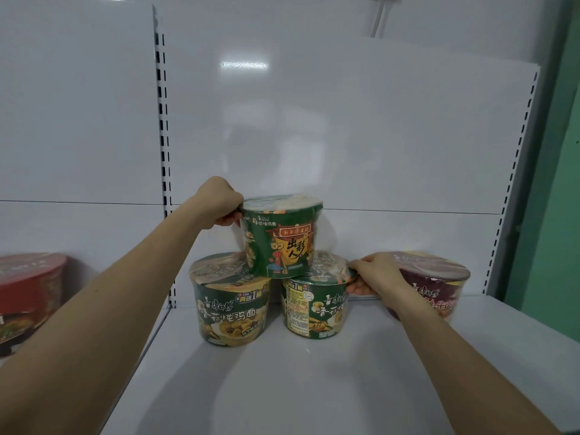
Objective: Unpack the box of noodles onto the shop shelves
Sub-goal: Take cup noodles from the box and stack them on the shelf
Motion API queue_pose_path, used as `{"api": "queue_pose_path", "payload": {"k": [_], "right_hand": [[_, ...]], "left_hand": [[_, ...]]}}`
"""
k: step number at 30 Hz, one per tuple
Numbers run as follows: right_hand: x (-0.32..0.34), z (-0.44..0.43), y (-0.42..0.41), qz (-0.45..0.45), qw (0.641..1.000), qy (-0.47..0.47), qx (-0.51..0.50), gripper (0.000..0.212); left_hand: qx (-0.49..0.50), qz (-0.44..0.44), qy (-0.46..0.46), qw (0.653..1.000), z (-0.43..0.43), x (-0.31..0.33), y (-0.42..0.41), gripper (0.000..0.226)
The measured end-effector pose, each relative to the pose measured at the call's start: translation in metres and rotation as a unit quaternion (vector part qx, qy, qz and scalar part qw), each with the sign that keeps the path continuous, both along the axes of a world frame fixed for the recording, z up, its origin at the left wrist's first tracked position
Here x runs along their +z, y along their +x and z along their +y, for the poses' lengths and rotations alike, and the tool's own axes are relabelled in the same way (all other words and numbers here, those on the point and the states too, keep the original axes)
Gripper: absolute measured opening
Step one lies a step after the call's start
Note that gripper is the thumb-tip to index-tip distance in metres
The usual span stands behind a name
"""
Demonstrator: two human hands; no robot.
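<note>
Your left hand grips the green top cup by its rim, stacked on two cups; your right hand pinches the right lower cup.

White shelf: 2 green noodle bowls, purple bowl, blurry, maybe red bowl.

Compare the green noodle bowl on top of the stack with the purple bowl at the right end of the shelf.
The top green bowl sits raised, resting on the two green bowls below it; the purple bowl stands directly on the shelf. The top green bowl is gripped at its rim by the left hand; the purple bowl is untouched, partly hidden behind the right hand. Both are upright, lidded and film-wrapped.
</note>
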State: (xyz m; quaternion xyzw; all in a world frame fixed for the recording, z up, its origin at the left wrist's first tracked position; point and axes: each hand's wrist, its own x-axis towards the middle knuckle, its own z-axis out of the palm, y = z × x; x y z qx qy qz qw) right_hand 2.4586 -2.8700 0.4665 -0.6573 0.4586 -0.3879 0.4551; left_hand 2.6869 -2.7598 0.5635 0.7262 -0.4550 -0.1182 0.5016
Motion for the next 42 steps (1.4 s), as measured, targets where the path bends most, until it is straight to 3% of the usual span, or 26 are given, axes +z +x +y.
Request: {"api": "queue_pose_path", "payload": {"k": [14, 21, 26, 28, 31, 33, 37, 42], "right_hand": [[-0.005, -0.001, 0.004, 0.013, 1.0, -0.025, 0.005, 0.022], [-0.008, -0.001, 0.003, 0.014, 0.999, -0.028, 0.004, 0.023], [-0.009, 0.002, -0.001, 0.013, 0.999, -0.044, 0.0, 0.033], [-0.007, 0.002, -0.005, 0.063, 0.992, -0.107, -0.019, 0.039], [-0.002, 0.004, -0.014, 0.155, 0.958, -0.232, -0.072, 0.041], [0.007, 0.01, -0.021, 0.169, 0.932, -0.3, -0.113, 0.036], [0.031, 0.039, -0.019, 0.067, 0.909, -0.395, -0.111, 0.025], [0.045, 0.104, 0.03, -0.006, 0.902, -0.431, 0.031, 0.02]], "left_hand": [[0.03, -0.047, 0.014, 0.998, -0.008, 0.002, 0.012, 0.015], [0.046, -0.024, -0.02, 0.998, -0.009, -0.005, 0.013, 0.022], [0.079, -0.018, -0.098, 0.992, 0.0, -0.012, 0.011, 0.03], [0.091, -0.056, -0.121, 0.987, 0.012, -0.021, 0.006, 0.03], [0.167, -0.211, -0.125, 0.955, 0.037, -0.04, -0.006, 0.036], [0.188, -0.3, -0.122, 0.927, 0.057, -0.053, -0.02, 0.037], [0.145, -0.395, -0.085, 0.903, 0.093, -0.08, -0.041, 0.032], [0.103, -0.401, -0.078, 0.907, 0.147, -0.106, -0.054, 0.026]]}}
